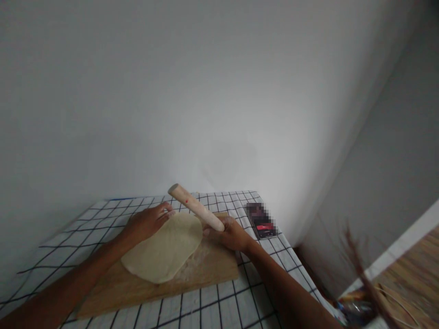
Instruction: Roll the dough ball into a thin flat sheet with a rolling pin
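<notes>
A rolling pin (pixel 197 209), pale wood with a small red mark, is gripped near its lower end by my right hand (pixel 229 234). It slants up to the left above the far right edge of a flattened sheet of dough (pixel 164 249). My left hand (pixel 149 222) lies along the dough's far left edge, its fingers loosely bent and a little apart. Whether its fingertips press on the dough is hard to make out. The dough, an uneven oval, rests on a wooden board (pixel 212 269) with flour on its right part.
Under the board is a white checked tablecloth (pixel 216 304). A phone (pixel 262 221) with its screen lit lies to the right of the board. A pale wall (pixel 206 114) stands right behind the table. Blurred twigs (pixel 356 256) and clutter are low at the right.
</notes>
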A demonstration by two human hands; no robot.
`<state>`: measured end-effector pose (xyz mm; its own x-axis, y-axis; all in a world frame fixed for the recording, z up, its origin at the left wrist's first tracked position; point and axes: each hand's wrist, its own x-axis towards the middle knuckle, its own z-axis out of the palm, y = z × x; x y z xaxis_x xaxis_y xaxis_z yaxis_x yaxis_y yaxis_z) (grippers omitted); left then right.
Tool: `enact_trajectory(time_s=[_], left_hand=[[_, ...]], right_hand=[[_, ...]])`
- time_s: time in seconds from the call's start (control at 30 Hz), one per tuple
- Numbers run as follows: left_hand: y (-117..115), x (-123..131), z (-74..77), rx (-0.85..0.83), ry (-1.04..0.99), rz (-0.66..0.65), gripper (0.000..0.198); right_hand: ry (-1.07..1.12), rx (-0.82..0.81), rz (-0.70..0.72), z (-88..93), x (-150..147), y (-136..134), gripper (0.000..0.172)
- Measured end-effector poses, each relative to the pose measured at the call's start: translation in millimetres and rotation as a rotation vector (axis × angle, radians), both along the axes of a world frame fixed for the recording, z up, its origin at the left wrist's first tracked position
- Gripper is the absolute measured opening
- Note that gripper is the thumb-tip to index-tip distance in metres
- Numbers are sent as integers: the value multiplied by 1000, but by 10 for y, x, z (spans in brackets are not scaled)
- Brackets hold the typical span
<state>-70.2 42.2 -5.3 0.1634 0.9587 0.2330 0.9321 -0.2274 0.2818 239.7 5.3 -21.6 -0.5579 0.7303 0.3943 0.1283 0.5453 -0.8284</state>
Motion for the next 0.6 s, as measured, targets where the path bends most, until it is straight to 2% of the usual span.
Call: enact_trajectory(time_s=[0.1,0.17,0.33,0.4,0.5,0.6], left_hand=[[-14,4,-14,40,30,-12,35],[-109,28,-73,92,50,-26,37],[-662,99,-357,146,152,-217,47],[-918,122,-409,116,188,-255,54],[-1193,161,-343,36,195,-291,61],[-1304,185,-219,5,165,-323,64]], right_hand=[[-19,-11,-23,2,-2,-12,22],[-13,-13,-37,8,-1,-21,23],[6,-28,-45,28,17,-43,24],[-11,-34,-61,27,24,-48,25],[-13,-44,-81,23,28,-52,26],[-20,-40,-72,33,28,-56,29]])
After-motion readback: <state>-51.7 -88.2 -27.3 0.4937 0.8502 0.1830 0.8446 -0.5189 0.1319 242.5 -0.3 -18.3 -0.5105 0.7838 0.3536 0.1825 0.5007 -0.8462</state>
